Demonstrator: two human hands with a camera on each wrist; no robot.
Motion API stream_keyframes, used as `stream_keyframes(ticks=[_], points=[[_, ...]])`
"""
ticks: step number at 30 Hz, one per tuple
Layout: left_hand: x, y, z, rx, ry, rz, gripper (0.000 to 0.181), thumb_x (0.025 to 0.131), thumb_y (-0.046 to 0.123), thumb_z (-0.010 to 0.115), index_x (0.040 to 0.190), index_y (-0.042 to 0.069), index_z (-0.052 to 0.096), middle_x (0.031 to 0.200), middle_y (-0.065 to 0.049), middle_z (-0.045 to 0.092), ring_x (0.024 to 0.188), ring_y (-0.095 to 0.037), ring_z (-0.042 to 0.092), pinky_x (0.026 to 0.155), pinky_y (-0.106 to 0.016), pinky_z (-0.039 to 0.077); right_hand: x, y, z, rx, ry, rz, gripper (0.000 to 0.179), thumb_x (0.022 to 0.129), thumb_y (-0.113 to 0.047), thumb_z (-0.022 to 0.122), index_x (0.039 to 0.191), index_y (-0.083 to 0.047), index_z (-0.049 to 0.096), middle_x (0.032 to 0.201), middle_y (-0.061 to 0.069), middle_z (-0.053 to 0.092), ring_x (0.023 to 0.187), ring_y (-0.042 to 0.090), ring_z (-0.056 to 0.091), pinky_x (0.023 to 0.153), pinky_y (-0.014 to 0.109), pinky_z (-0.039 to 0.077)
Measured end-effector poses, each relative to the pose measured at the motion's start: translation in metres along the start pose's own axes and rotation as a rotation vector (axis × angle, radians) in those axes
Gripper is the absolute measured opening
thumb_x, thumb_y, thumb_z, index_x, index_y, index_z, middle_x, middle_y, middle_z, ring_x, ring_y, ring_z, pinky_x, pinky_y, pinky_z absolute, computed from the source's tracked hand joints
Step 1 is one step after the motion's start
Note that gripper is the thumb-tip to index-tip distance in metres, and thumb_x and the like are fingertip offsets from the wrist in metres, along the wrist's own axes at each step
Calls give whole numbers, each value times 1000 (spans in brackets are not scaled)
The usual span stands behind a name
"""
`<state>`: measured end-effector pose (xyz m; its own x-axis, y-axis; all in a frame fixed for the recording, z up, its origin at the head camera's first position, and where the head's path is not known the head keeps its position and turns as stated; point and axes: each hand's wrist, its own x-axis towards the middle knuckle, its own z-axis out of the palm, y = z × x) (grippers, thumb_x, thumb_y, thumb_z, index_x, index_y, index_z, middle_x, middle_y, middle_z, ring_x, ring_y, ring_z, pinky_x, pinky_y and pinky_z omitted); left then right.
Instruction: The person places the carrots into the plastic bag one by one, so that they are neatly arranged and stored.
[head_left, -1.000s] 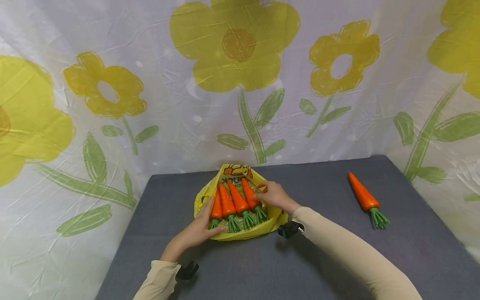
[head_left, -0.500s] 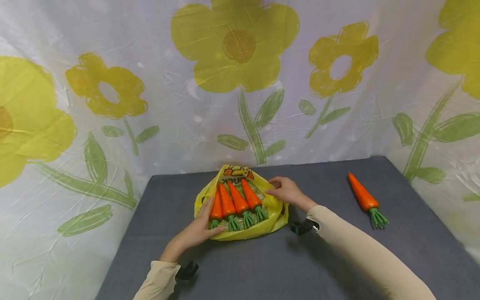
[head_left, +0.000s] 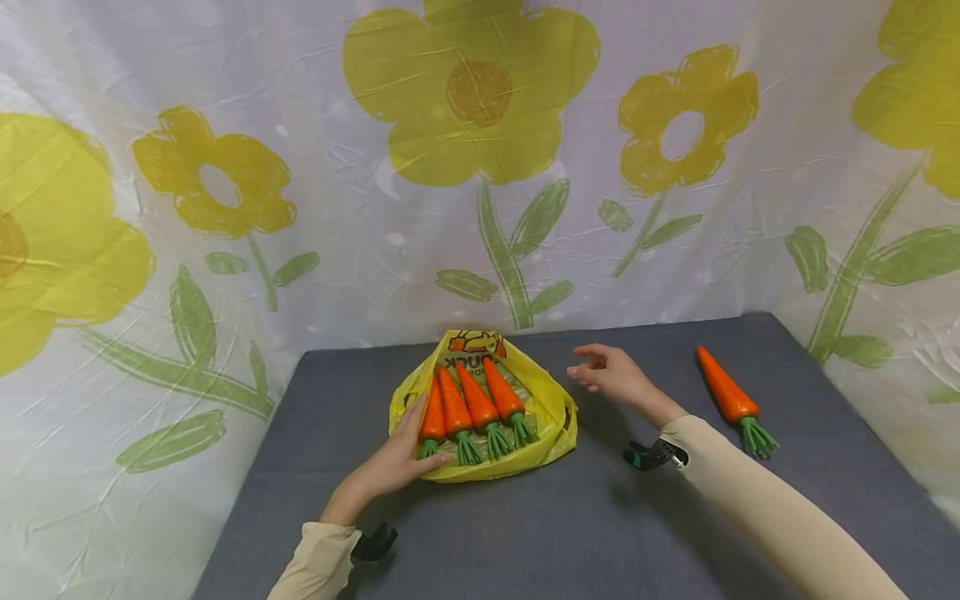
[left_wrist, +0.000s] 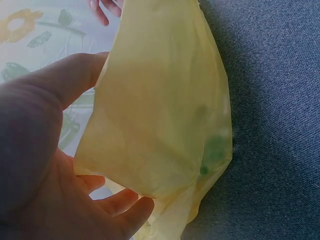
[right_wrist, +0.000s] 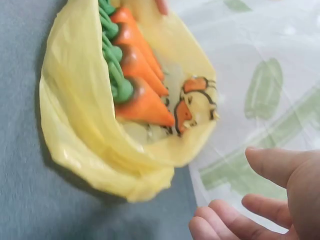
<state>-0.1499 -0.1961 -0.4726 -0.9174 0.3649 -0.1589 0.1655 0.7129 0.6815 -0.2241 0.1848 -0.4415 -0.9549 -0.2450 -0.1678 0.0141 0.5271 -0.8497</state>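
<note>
A yellow plastic bag point(head_left: 553, 446) with a dark print lies with its mouth spread, and several orange carrots point(head_left: 474, 392) with green tops sit side by side inside. My left hand point(head_left: 397, 450) holds the bag's left edge, its fingers along the leftmost carrot and its thumb over the front rim. In the left wrist view the thumb tip is hidden behind the bag wall point(left_wrist: 155, 100). To the right of the bag, my right hand point(head_left: 613, 375) hovers with bent, apart fingers and nothing in them. The right wrist view shows this hand point(right_wrist: 270, 195) apart from the bag.
A single carrot point(head_left: 727, 387) lies on the right of the dark grey table point(head_left: 487, 542), tip pointing away. A white cloth point(head_left: 360, 250) with yellow flowers hangs behind and beside the table. Both wrists wear black devices.
My right hand has let go of the rightmost carrot in the bag and drawn out to the right, past the bag's rim. My left hand has kept its place at the bag.
</note>
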Motion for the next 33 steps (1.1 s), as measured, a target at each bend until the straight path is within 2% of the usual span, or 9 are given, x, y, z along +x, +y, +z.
stream_keyframes(ticks=[4, 11, 19, 24, 27, 31, 33], points=[[0, 0, 0, -6, 0, -1, 105, 92, 39, 69, 160, 13, -7, 168, -17, -4, 155, -39, -1, 120, -63, 18, -9, 7, -14, 4, 6, 2, 64, 97, -38, 63, 149, -8, 42, 130, 23, 61, 114, 39, 63, 97, 49, 53], [0, -1, 0, -7, 5, 4, 105, 92, 39, 69, 160, 12, -6, 168, -17, -3, 155, -39, 0, 120, -63, 19, -23, 24, -39, -20, 38, 24, 70, 97, -45, 61, 151, -7, 38, 135, 26, 58, 110, 33, 66, 98, 48, 53], [-1, -1, 0, -13, 6, 3, 104, 93, 36, 69, 160, 12, -7, 168, -17, -4, 155, -39, -1, 120, -64, 18, -44, 43, -71, -1, 44, 24, 74, 98, -45, 59, 154, -5, 32, 140, 29, 53, 124, 43, 57, 98, 48, 53], [-1, 0, -1, -9, 3, 3, 104, 93, 36, 69, 160, 11, -7, 168, -17, -4, 155, -39, -1, 120, -64, 17, -57, 55, -90, -33, 64, 38, 76, 99, -47, 57, 155, -4, 29, 144, 31, 48, 126, 43, 56, 96, 46, 53], [-1, 0, -1, -11, 3, 2, 104, 93, 37, 69, 160, 12, -6, 168, -17, -4, 155, -39, -1, 120, -64, 18, -63, 62, -102, -48, 81, 52, 77, 99, -48, 56, 155, -3, 29, 144, 33, 47, 120, 34, 63, 93, 39, 56], [-1, 0, 0, -11, 3, 1, 104, 93, 38, 69, 160, 12, -6, 167, -19, -3, 155, -39, -1, 119, -64, 18, -70, 70, -117, -40, 80, 96, 79, 98, -50, 56, 156, -5, 28, 148, 33, 42, 104, 4, 66, 92, 35, 57], [-1, 0, 0, -9, 4, 1, 104, 93, 38, 69, 160, 12, -6, 167, -19, -3, 155, -39, -1, 119, -64, 18, -73, 74, -124, -36, 78, 112, 81, 98, -52, 55, 157, -5, 26, 150, 34, 39, 104, 6, 67, 94, 40, 56]])
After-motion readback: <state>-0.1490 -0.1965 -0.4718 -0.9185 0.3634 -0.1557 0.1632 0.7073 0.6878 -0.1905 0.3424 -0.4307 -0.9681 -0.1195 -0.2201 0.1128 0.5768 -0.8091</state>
